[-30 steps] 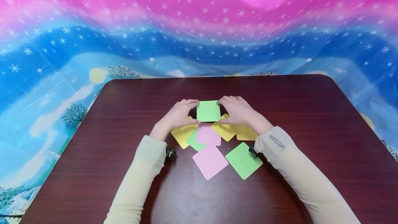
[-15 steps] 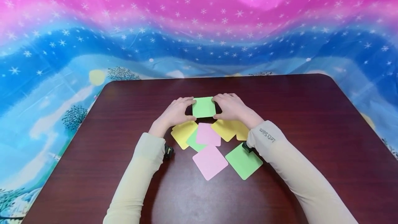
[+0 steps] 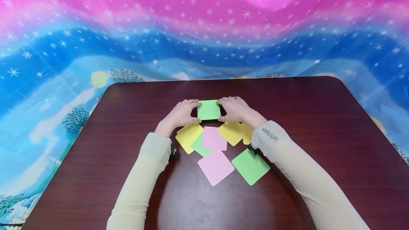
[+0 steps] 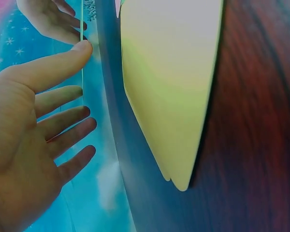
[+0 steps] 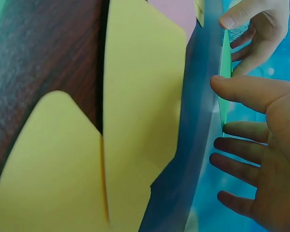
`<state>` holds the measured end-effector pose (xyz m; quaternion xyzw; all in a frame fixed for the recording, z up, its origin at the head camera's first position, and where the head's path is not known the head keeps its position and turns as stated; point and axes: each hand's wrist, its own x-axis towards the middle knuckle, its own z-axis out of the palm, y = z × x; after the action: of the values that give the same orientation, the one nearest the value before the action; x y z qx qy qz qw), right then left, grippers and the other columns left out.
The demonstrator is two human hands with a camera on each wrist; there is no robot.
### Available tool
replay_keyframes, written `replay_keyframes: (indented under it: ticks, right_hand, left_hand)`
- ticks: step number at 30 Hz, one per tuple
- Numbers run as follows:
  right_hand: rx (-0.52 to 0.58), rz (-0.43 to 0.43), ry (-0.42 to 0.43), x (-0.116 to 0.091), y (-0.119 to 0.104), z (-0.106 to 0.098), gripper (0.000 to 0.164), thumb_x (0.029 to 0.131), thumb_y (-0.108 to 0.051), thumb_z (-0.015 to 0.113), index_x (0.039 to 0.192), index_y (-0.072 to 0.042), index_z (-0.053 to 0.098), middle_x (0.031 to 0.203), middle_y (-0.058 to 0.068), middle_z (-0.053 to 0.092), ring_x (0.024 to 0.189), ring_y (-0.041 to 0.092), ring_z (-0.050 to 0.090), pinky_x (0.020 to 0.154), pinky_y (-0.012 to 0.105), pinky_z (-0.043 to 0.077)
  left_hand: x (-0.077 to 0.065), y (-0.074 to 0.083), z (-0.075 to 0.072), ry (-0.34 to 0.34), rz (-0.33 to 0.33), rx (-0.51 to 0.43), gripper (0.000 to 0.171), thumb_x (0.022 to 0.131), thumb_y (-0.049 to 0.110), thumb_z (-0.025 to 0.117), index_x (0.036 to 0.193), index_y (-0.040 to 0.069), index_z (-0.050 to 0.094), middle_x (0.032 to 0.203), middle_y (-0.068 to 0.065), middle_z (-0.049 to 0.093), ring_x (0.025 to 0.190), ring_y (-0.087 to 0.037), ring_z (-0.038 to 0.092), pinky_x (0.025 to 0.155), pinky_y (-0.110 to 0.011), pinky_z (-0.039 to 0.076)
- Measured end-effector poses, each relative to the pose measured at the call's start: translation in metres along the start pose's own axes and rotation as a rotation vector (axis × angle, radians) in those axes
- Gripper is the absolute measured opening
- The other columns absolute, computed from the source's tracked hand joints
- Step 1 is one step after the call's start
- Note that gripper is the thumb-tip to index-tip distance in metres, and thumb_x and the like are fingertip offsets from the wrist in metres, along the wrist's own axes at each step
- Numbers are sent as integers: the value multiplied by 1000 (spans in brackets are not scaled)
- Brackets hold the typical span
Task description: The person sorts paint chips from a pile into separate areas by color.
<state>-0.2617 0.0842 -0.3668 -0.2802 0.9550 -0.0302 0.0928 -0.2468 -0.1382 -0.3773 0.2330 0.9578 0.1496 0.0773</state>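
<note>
A green square card (image 3: 208, 109) is held between both hands beyond the other cards. My left hand (image 3: 181, 114) pinches its left side, thumb at the near corner and forefinger at the far one. On the opposite side my right hand (image 3: 236, 110) holds it the same way. Both wrist views show the card nearly edge-on, a thin green strip (image 5: 225, 63), with the remaining fingers spread apart. Just nearer lie a yellow card (image 3: 189, 138), a pink card (image 3: 214, 138) and another yellow card (image 3: 230, 133), partly overlapping. A green card (image 3: 201, 146) is partly covered among them.
A second pink card (image 3: 216, 168) and a green card (image 3: 250, 169) lie closest to me, the latter partly under the right wrist camera. A further yellow card (image 3: 247, 135) sits beneath the right forearm. The dark wooden table (image 3: 127, 116) ends before a patterned cloth (image 3: 204, 45).
Both hands have carried the green card slightly left and away from me over the second. In the last half second it has hardly moved. The cards on the table stay put.
</note>
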Motion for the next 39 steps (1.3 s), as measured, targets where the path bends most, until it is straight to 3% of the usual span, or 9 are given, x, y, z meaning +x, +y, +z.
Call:
replay_keyframes:
  ticks: [13,28,39]
  right_hand:
    - [41,26,-34,12,2,5,67,81,-43,63,136,-13,40,139,8,40,127,27,37,103,48,26]
    - [53,46,-34,23,-1,12,68,82,-41,62,138,-11,38,140,9,38,128,28,36,102,48,28]
    - [56,47,-27,28,-1,16,59,83,-40,61,133,-15,43,135,7,44,123,26,40,99,47,31]
  left_hand:
    - [10,-2,2,-35,-32,51,65,81,36,65,136,12,42,145,-9,33,133,-28,28,107,-47,21]
    - [14,-3,3,-63,-97,-44,65,83,28,63,139,8,35,147,-11,27,135,-27,25,107,-48,21]
    - [20,-6,9,-54,-109,-63,59,82,25,64,133,7,41,140,-10,38,129,-29,31,106,-47,23]
